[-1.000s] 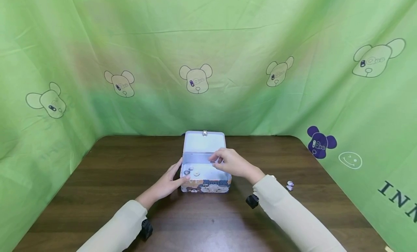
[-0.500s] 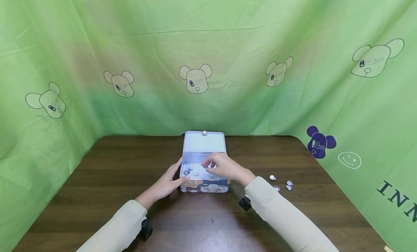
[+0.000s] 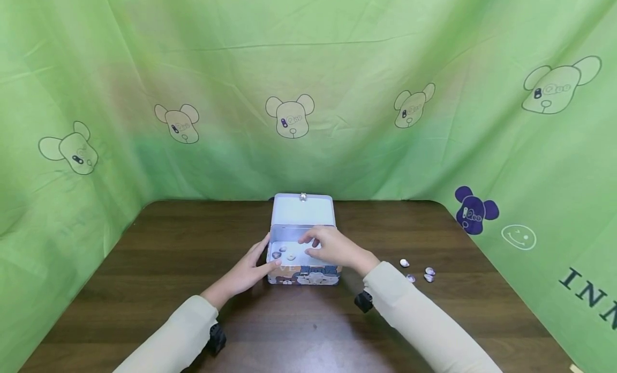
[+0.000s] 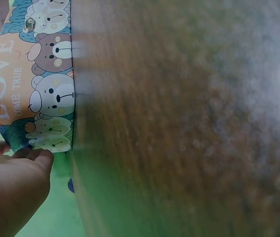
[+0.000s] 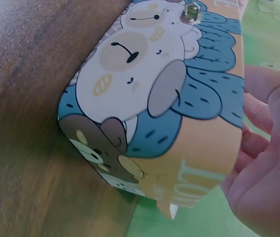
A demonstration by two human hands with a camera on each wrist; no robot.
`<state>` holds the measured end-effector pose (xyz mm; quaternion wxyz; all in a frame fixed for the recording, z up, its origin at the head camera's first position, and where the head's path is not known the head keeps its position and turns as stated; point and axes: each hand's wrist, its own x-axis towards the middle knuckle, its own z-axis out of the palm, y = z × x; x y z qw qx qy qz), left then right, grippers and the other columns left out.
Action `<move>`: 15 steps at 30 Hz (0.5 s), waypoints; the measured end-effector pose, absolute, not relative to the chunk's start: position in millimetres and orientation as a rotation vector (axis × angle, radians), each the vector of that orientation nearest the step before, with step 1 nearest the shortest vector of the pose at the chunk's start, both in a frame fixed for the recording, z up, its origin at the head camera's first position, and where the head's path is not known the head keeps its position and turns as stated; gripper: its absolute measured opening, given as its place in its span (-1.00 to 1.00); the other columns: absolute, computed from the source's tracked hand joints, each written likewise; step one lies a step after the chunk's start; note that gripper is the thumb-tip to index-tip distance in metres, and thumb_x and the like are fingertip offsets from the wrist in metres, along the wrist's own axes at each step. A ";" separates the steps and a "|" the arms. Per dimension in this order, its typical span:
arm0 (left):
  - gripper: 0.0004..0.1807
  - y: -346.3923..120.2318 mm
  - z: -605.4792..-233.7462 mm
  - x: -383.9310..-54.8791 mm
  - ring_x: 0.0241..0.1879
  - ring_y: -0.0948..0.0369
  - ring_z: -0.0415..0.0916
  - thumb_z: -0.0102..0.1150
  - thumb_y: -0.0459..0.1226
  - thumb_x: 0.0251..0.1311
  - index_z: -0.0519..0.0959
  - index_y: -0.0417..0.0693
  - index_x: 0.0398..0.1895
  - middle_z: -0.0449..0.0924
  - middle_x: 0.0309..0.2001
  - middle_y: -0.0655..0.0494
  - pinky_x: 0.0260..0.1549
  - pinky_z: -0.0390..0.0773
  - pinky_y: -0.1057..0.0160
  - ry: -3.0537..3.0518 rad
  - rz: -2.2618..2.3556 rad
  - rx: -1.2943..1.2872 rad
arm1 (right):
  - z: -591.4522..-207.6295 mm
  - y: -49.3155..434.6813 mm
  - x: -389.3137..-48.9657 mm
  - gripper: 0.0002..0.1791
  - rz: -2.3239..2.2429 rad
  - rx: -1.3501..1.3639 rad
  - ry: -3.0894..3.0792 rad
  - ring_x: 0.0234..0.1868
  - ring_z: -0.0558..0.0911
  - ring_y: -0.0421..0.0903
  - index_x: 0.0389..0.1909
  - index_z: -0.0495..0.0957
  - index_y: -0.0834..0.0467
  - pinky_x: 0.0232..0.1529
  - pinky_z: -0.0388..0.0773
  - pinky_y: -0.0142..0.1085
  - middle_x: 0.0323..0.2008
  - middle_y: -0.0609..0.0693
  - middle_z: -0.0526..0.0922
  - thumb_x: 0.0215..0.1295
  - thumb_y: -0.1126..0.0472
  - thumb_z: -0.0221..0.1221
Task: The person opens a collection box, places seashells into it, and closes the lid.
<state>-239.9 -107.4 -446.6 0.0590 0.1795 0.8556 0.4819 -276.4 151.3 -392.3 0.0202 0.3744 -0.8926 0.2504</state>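
A tin box [image 3: 303, 275] with cartoon bears on its front stands on the table, its white-lined lid [image 3: 302, 209] raised. Inside, at the left, lie a dark seashell [image 3: 276, 254], a pale seashell [image 3: 291, 257] and another small seashell [image 3: 283, 249]. My left hand [image 3: 246, 270] grips the box's left front corner, thumb over the front rim and fingers along the side. Over the right part of the box opening is my right hand [image 3: 332, 248], its thumb and forefinger apart with nothing seen between them. The right hand covers part of the box's inside.
Several seashells [image 3: 429, 271] lie on the wooden table [image 3: 193, 244] to the right of the box, close to the right sleeve [image 3: 409, 308]. A green curtain [image 3: 231, 164] with bear heads hangs behind the table and at both sides.
My right hand has moved left and a little down over the box, then parted its fingertips, letting go of a small seashell. The left hand keeps its place.
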 end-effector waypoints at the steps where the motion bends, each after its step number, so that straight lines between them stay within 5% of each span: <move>1: -0.07 -107.4 -446.6 -239.9 0.50 -0.15 -0.07 0.17 0.02 0.39 -0.11 0.03 0.64 -0.09 0.57 -0.17 0.34 0.03 -0.32 2.592 1.459 0.547 | -391.6 152.7 -276.2 -0.76 0.793 1.151 -2.770 -0.14 0.64 0.02 -0.03 0.68 0.28 -0.13 0.59 -0.25 -0.12 0.13 0.71 0.28 0.35 0.29; 15: -0.06 -108.5 -449.3 -242.2 0.52 -0.13 -0.11 0.16 0.06 0.38 -0.12 0.06 0.64 -0.12 0.58 -0.13 0.34 0.01 -0.32 2.585 1.453 0.550 | -379.9 193.1 -270.6 -0.77 0.910 1.011 -2.783 -0.25 0.58 -0.14 -0.03 0.68 0.22 -0.28 0.54 -0.30 -0.14 0.07 0.68 0.31 0.34 0.28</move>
